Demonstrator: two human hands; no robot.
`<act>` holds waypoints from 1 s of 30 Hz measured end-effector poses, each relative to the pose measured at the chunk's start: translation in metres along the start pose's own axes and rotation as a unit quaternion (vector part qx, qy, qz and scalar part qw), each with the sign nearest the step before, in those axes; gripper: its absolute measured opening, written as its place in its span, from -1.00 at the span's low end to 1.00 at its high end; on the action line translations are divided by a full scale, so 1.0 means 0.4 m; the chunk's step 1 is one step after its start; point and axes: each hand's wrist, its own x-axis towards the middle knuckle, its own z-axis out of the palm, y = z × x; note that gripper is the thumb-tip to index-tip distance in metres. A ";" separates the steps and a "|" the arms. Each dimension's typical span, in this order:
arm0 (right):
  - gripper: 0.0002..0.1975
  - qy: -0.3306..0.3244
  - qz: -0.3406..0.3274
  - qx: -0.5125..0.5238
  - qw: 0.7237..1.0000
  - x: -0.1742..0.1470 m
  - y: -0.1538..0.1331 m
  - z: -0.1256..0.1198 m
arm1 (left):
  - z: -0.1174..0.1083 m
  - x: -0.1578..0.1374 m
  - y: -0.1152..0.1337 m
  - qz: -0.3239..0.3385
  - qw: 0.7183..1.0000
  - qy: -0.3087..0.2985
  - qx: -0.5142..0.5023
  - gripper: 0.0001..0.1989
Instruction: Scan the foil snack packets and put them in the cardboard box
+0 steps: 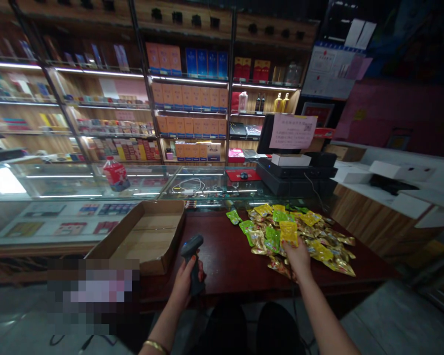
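My left hand (188, 274) is wrapped round the handle of a black barcode scanner (193, 245), held upright over the dark red table. At the pile's near side, my right hand (298, 256) grips the lower edge of a yellow snack packet (288, 232). Around it spreads a heap of small shiny packets, among them a green packet (272, 238) and a gold packet (258, 241). The fingertips of my right hand are partly hidden by the packet.
Left of the scanner lies a shallow cardboard box (151, 222). Behind the table (222, 246) runs a glass display counter (192, 180) bearing a red jug (114, 173). A monitor with a paper sheet (293, 132) stands at the back right. Stocked shelves (192, 96) line the wall.
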 end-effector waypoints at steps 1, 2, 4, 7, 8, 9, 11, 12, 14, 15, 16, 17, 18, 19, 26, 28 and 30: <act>-0.47 -0.022 0.030 0.053 0.998 -0.018 -0.012 0.004 | -0.002 0.001 -0.002 -0.002 1.000 -0.001 -0.002 -0.47; -0.48 -0.052 0.063 0.113 0.990 -0.039 -0.030 0.013 | -0.002 0.001 -0.003 -0.004 1.000 0.000 0.000 -0.47; -0.47 -0.122 0.122 0.242 0.955 -0.087 -0.078 0.051 | -0.002 0.001 -0.001 -0.007 1.000 0.000 0.014 -0.46; -0.45 -0.189 0.209 0.379 0.882 -0.149 -0.153 0.147 | -0.003 -0.005 0.005 -0.005 0.999 -0.003 0.044 -0.44; -0.45 -0.194 0.231 0.400 0.865 -0.163 -0.173 0.184 | -0.006 -0.008 0.007 0.000 0.998 -0.006 0.057 -0.44; -0.44 -0.195 0.246 0.416 0.854 -0.174 -0.189 0.222 | -0.010 -0.010 0.008 0.006 0.997 -0.010 0.071 -0.44; -0.42 -0.193 0.256 0.444 0.836 -0.190 -0.210 0.294 | -0.022 -0.012 0.006 0.021 0.994 -0.014 0.102 -0.44; -0.40 -0.191 0.252 0.460 0.830 -0.197 -0.215 0.325 | -0.030 -0.011 0.004 0.027 0.993 -0.011 0.115 -0.44; -0.36 -0.184 0.233 0.483 0.823 -0.208 -0.215 0.375 | -0.043 -0.008 -0.001 0.036 0.991 0.002 0.127 -0.44; -0.34 -0.179 0.221 0.489 0.824 -0.213 -0.212 0.393 | -0.048 -0.006 -0.003 0.038 0.991 0.003 0.130 -0.44; -0.33 -0.176 0.209 0.492 0.827 -0.218 -0.207 0.405 | -0.051 -0.004 -0.004 0.036 0.991 -0.001 0.132 -0.43; -0.32 -0.175 0.198 0.493 0.829 -0.223 -0.201 0.413 | -0.053 -0.003 -0.004 0.031 0.990 -0.009 0.135 -0.43; -0.31 -0.175 0.191 0.494 0.830 -0.226 -0.196 0.417 | -0.053 -0.002 -0.004 0.022 0.990 -0.019 0.138 -0.42; -0.31 -0.176 0.188 0.495 0.830 -0.229 -0.191 0.417 | -0.052 -0.001 -0.003 0.012 0.990 -0.026 0.139 -0.42; -0.37 -0.188 0.186 0.489 0.831 -0.233 -0.175 0.411 | -0.054 0.009 -0.007 -0.015 0.987 -0.046 0.156 -0.47; -0.38 -0.187 0.182 0.495 0.829 -0.232 -0.171 0.415 | -0.051 0.014 -0.006 -0.021 0.985 -0.053 0.166 -0.47; -0.40 -0.182 0.183 0.503 0.825 -0.230 -0.166 0.421 | -0.042 0.017 0.003 -0.031 0.977 -0.068 0.198 -0.47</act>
